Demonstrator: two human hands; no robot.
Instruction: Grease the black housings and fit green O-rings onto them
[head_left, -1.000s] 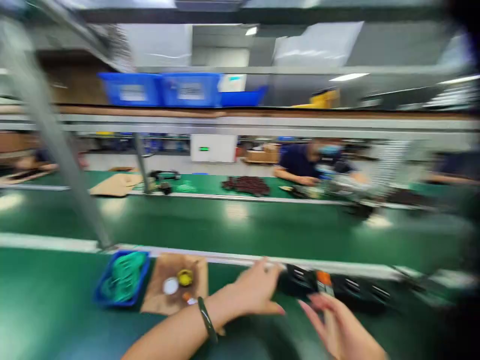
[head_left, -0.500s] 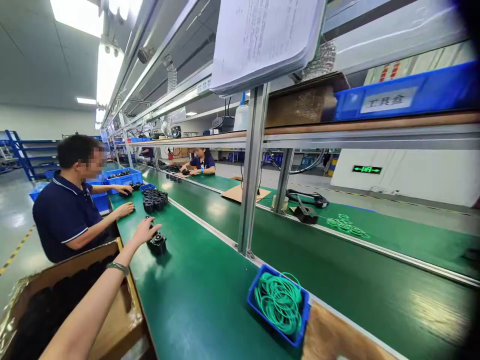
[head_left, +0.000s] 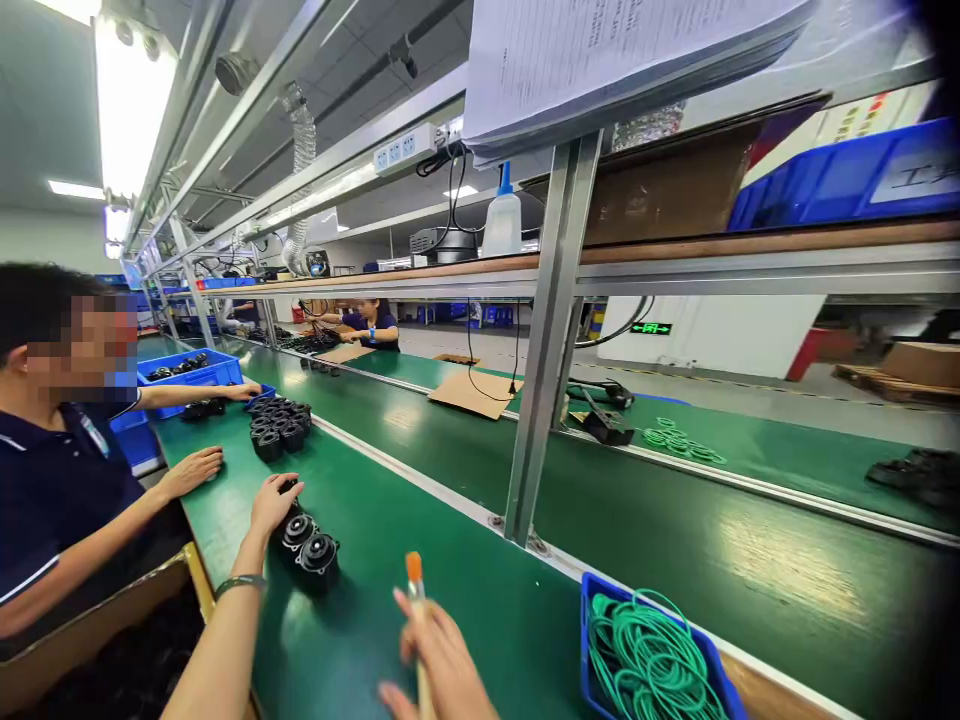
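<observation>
My left hand [head_left: 271, 508], with a bracelet at the wrist, is closed over the far end of a short row of black round housings [head_left: 315, 555] on the green bench. Two nearer housings show their round tops; the one under my fingers is mostly hidden. In my right hand [head_left: 446, 655], at the bottom centre, is a small paintbrush [head_left: 414, 568] with orange bristles pointing up and a wooden handle. The brush is held above the bench, apart from the housings.
A blue bin of green rubber rings [head_left: 649, 655] stands at lower right. Beyond my left hand sits a cluster of black housings [head_left: 279, 425]. A co-worker's hand [head_left: 193, 470] rests on the bench edge. A cardboard box [head_left: 112, 640] is at lower left; a metal post [head_left: 544, 400] rises mid-bench.
The view has swung left and closer to the housings. My right hand has come into view with the paintbrush. My left hand remains at the housings, and more of them show beside it.
</observation>
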